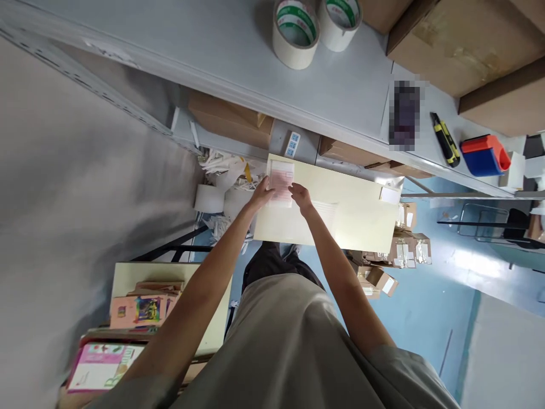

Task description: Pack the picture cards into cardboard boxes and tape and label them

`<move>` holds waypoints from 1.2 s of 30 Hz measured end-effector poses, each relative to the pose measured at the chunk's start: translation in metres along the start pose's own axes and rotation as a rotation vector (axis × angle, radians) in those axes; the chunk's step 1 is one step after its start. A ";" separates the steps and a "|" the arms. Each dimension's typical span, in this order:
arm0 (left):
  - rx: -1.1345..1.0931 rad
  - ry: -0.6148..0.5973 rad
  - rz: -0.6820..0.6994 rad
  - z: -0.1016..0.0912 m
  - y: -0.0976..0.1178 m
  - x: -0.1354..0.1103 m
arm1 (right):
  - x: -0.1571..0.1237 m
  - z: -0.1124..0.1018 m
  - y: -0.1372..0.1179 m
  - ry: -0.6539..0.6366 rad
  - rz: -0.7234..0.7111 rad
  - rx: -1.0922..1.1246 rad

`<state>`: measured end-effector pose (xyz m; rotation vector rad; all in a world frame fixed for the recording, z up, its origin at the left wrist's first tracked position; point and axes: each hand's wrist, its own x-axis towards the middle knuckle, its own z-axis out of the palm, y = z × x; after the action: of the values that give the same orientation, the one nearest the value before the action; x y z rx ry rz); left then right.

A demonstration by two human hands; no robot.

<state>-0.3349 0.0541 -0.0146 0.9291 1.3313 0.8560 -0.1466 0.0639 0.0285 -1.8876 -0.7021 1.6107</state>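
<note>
A pink-and-white printed paper slip (281, 180) lies on the left end of a pale yellow tabletop (361, 213). My left hand (261, 195) is closed at the slip's left edge, with the thumb and fingers on the paper. Opposite it, the bent fingers of my right hand (300, 197) pinch at the slip's right edge. A faint white printed sheet (326, 216) lies beside my right forearm, partly covered by it. At the far right of the tabletop sits a small white card-like piece (389, 195).
A grey shelf (204, 45) overhangs the far side, bearing tape rolls (296, 34), a utility knife (445, 139) and cardboard boxes (477, 45). A power strip (292, 144) is below it. White scraps (221, 165) heap at left; cartons (402, 250) stand right.
</note>
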 end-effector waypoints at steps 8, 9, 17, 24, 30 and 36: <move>-0.318 0.165 -0.089 -0.021 0.015 -0.139 | -0.080 -0.018 0.011 -0.260 -0.096 -0.105; -0.344 0.190 -0.082 -0.020 0.016 -0.164 | -0.094 -0.020 0.016 -0.302 -0.105 -0.122; -0.455 0.380 0.000 0.002 0.000 -0.372 | -0.205 -0.023 0.102 -0.572 -0.219 -0.201; -0.447 0.627 0.033 0.033 -0.064 -0.558 | -0.305 -0.017 0.211 -0.785 -0.190 -0.339; -0.470 0.869 0.072 0.045 -0.126 -0.696 | -0.390 -0.003 0.295 -0.986 -0.145 -0.507; -0.366 1.255 0.086 0.027 -0.189 -0.808 | -0.468 0.026 0.363 -1.149 -0.132 -0.643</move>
<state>-0.3602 -0.7616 0.1374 0.0620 2.0474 1.8199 -0.2270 -0.5198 0.0961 -1.0081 -1.9281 2.5196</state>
